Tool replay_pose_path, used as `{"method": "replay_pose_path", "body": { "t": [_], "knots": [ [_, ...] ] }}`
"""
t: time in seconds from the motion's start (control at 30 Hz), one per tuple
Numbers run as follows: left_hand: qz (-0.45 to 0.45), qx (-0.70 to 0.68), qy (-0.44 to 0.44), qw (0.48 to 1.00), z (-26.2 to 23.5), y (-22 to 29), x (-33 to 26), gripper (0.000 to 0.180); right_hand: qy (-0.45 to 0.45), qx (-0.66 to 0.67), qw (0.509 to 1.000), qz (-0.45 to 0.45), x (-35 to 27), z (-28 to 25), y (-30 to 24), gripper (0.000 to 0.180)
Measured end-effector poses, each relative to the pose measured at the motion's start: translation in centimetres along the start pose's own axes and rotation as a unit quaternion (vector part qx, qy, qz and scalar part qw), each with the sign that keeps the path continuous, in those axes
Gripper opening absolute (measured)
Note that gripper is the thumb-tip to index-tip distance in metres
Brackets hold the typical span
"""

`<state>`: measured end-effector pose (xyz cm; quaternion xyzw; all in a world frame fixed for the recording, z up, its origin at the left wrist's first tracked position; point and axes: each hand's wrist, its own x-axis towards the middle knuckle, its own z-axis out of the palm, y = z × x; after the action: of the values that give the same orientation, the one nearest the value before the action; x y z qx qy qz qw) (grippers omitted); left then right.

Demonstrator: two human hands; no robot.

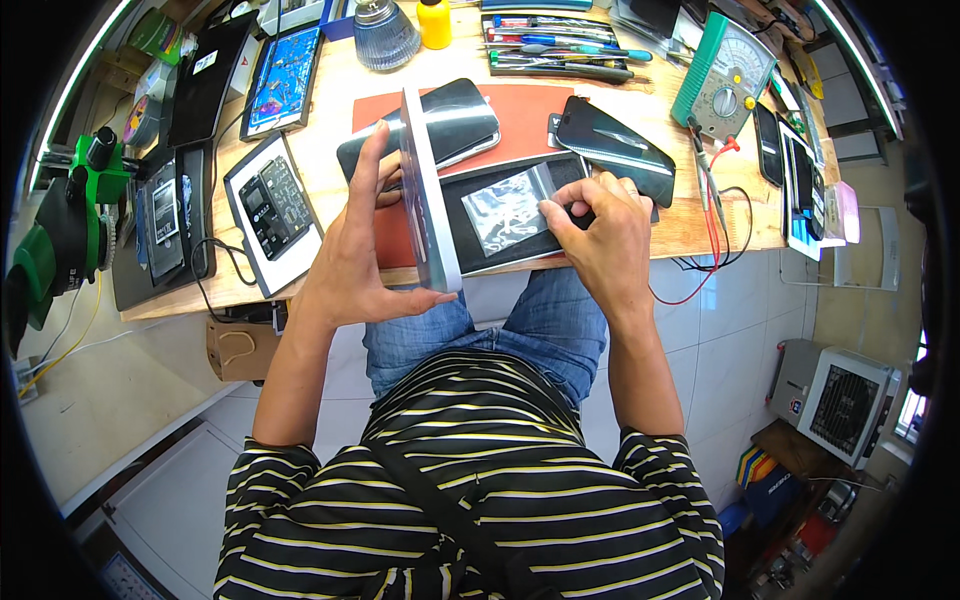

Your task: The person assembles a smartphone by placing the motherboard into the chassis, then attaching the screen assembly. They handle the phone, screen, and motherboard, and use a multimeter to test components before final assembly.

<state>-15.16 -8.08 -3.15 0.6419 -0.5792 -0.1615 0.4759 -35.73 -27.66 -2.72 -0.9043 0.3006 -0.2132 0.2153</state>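
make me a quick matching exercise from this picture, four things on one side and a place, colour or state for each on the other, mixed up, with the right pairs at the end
Column one
1. left hand
2. right hand
3. multimeter
4. small bottle

Column two
A. yellow, beside the ribbed glass jar
B. holding a white-edged flat piece up on edge
C. green and grey
D. at the right edge of the clear plastic bag

Right pairs: 1-B, 2-D, 3-C, 4-A
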Motion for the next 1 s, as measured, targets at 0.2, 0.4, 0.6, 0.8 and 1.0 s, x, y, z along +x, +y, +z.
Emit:
{"method": "replay_pose_path", "body": {
  "t": [0.2,0.4,0.6,0.8,1.0],
  "knots": [
    [-0.015,0.024,-0.006,1.0,0.4,1.4,0.9,0.141,0.02,0.293,0.945,0.147,0.3,-1.9,1.4,0.011],
    [-0.018,0.189,-0.055,0.98,2.0,3.1,2.8,0.136,0.121,0.359,0.908,0.177,1.0,-6.8,4.4,0.017],
    [-0.035,0.25,-0.081,0.964,3.6,3.8,3.9,0.134,0.182,0.331,0.909,0.174,1.0,-9.3,5.2,0.019],
    [-0.027,0.27,-0.086,0.959,4.1,3.7,3.8,0.128,0.192,0.34,0.906,0.166,1.0,-9.1,4.6,0.018],
    [-0.021,0.272,-0.073,0.959,4.2,3.2,3.1,0.127,0.18,0.393,0.891,0.14,1.5,-7.4,3.7,0.019]
  ]
}}
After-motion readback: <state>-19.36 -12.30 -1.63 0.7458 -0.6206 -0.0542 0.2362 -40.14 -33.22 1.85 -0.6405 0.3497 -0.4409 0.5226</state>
